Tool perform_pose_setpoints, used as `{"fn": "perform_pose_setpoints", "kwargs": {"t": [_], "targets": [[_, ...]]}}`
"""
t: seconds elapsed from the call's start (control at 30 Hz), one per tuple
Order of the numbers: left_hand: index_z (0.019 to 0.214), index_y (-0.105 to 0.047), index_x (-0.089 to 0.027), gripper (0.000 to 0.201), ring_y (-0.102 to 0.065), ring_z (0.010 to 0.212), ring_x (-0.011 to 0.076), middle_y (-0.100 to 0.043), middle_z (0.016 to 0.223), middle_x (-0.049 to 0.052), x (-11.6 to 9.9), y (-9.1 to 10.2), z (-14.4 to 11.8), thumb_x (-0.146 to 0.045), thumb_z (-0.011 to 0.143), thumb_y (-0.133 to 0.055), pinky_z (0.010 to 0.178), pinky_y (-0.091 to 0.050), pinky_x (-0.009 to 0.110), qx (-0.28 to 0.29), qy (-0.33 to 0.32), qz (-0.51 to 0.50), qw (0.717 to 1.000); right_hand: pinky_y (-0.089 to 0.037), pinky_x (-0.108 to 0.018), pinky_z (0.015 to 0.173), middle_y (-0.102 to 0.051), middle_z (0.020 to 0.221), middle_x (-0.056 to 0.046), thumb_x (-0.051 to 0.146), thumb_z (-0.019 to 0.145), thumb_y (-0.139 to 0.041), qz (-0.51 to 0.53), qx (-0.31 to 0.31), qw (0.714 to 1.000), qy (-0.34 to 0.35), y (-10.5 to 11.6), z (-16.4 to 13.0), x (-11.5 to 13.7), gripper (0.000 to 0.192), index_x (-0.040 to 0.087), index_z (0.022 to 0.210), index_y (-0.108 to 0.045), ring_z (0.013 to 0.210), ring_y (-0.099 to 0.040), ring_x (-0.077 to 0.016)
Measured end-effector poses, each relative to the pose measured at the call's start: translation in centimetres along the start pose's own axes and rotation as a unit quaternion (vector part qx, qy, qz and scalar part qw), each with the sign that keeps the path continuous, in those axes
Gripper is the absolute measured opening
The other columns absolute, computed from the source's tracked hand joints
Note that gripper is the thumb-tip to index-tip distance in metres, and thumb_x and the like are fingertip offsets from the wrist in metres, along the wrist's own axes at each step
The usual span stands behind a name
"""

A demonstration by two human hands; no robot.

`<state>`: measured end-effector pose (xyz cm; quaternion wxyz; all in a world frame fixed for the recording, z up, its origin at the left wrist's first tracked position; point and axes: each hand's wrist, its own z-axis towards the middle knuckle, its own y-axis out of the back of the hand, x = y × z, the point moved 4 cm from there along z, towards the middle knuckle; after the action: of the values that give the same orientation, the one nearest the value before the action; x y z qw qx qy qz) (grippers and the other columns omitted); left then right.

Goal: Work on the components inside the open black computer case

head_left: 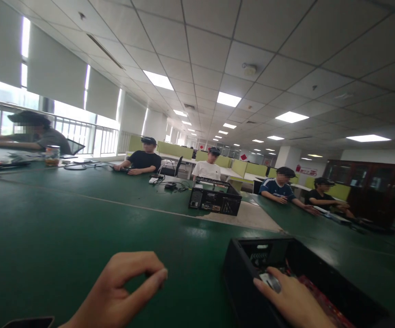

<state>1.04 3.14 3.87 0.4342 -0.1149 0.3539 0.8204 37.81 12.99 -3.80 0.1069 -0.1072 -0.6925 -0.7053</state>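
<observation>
Head view, bottom edge of the frame: the left hand (122, 291) hovers above the green table (64, 237), thumb and forefinger curled into a pinch. Whether something small sits between the tips, I cannot tell; nothing shows there. A dark flat object (29, 322) lies at the very bottom left, too cropped to identify.

Lower right: the right hand (293, 300) rests on the near rim of an open black computer case (245, 269), fingers closed over a small silver-grey part (270, 281) just inside the wall. The case lies with its open face up, likely so the red circuit board (320, 296) inside can be reached from above.

Middle of the frame: a second black computer case (214, 200) sits further along the table, also opened. Count: two cases.

Beyond it, small dark gadgets and cables (170, 184) lie in front of the seated people. Upper left: a jar (52, 155) stands near a laptop (74, 146).

Far: five people sit around the tables, one at the left edge, two centre, two at right. Green partitions (180, 150) and ceiling lights (158, 80) run toward the back.
</observation>
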Motion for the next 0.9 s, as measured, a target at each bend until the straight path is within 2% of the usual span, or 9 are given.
{"fn": "perform_pose_setpoints", "kwargs": {"t": [0.13,0.27,0.33,0.43,0.5,0.63,0.77,0.83,0.9], "targets": [[0.064,-0.062,-0.018,0.031,-0.052,0.056,0.0085,-0.059,0.059,-0.003,-3.1,-3.9,6.0,-0.034,0.086,-0.048,0.058,-0.04,0.018,0.085,-0.08,-0.05,0.992,-0.036,-0.034,0.102,-0.055,0.127,-0.008,0.068,0.079,-0.04,0.153,0.104,0.976,0.118,-1.9,-3.3,8.4,0.068,0.021,0.126,-0.052,0.119,-0.049,-0.0238],[0.071,-0.066,-0.016,0.028,-0.053,0.059,0.0106,-0.062,0.063,-0.001,-3.9,-11.4,11.3,-0.034,0.084,-0.048,0.056,-0.039,0.02,0.126,-0.081,0.017,0.989,-0.051,-0.035,0.077,-0.066,0.102,-0.009,0.057,0.086,-0.037,0.254,0.208,0.932,0.151,-2.4,-1.5,13.1,0.052,0.017,0.113,-0.058,0.083,-0.064,-0.0212],[0.072,-0.068,-0.017,0.027,-0.057,0.064,0.0144,-0.065,0.068,0.002,-3.4,-15.3,12.3,-0.033,0.081,-0.049,0.057,-0.04,0.023,0.152,-0.077,0.094,0.981,-0.051,-0.035,0.076,-0.067,0.095,-0.01,0.046,0.088,-0.039,0.174,0.173,0.95,0.191,-2.1,1.2,13.2,0.044,0.015,0.11,-0.06,0.08,-0.064,-0.0213],[0.076,-0.069,-0.016,0.026,-0.062,0.07,0.0218,-0.068,0.076,0.008,-2.4,-19.1,11.8,-0.032,0.077,-0.048,0.059,-0.042,0.029,0.183,-0.114,0.202,0.955,-0.04,-0.032,0.098,-0.059,0.121,-0.009,0.038,0.083,-0.051,0.003,0.082,0.958,0.276,-2.4,4.9,11.3,0.048,0.017,0.126,-0.051,0.114,-0.052,-0.0218],[0.078,-0.069,-0.017,0.027,-0.063,0.072,0.0245,-0.069,0.078,0.01,-1.6,-20.2,10.9,-0.033,0.077,-0.047,0.06,-0.044,0.031,0.198,-0.135,0.233,0.943,-0.041,-0.032,0.097,-0.056,0.126,-0.009,0.038,0.079,-0.056,-0.06,0.102,0.954,0.276,-3.9,6.4,8.9,0.052,0.018,0.127,-0.051,0.116,-0.05,-0.0233],[0.081,-0.071,-0.019,0.026,-0.064,0.073,0.0241,-0.07,0.079,0.01,0.2,-21.2,8.9,-0.034,0.074,-0.051,0.061,-0.046,0.03,0.301,-0.145,0.242,0.911,-0.05,-0.036,0.075,-0.069,0.093,-0.006,0.034,0.066,-0.065,-0.141,0.184,0.946,0.226,-6.6,7.8,5.2,0.029,0.022,0.091,-0.071,0.088,-0.064,-0.028],[0.091,-0.072,-0.024,0.029,-0.064,0.073,0.0227,-0.071,0.085,0.007,1.7,-23.4,6.4,-0.036,0.067,-0.063,0.059,-0.046,0.028,0.525,-0.136,0.224,0.81,-0.051,-0.041,0.073,-0.069,0.094,-0.01,0.037,0.062,-0.066,-0.199,0.187,0.946,0.178,-7.1,8.2,5.3,0.033,0.022,0.092,-0.071,0.089,-0.064,-0.0325],[0.094,-0.071,-0.025,0.028,-0.064,0.074,0.0218,-0.072,0.086,0.005,1.8,-24.4,5.5,-0.027,0.067,-0.064,0.059,-0.046,0.028,0.572,-0.151,0.208,0.779,-0.051,-0.044,0.075,-0.068,0.099,-0.014,0.035,0.06,-0.069,-0.222,0.179,0.946,0.156,-7.0,8.2,6.0,0.038,0.019,0.095,-0.071,0.094,-0.063,-0.0352],[0.093,-0.071,-0.026,0.03,-0.064,0.073,0.0206,-0.072,0.087,0.003,1.8,-25.2,5.2,-0.016,0.066,-0.062,0.058,-0.045,0.027,0.576,-0.168,0.197,0.776,-0.051,-0.044,0.076,-0.068,0.098,-0.016,0.029,0.055,-0.072,-0.24,0.186,0.943,0.137,-7.2,8.1,6.4,0.04,0.017,0.092,-0.071,0.094,-0.063,-0.0359]]}}
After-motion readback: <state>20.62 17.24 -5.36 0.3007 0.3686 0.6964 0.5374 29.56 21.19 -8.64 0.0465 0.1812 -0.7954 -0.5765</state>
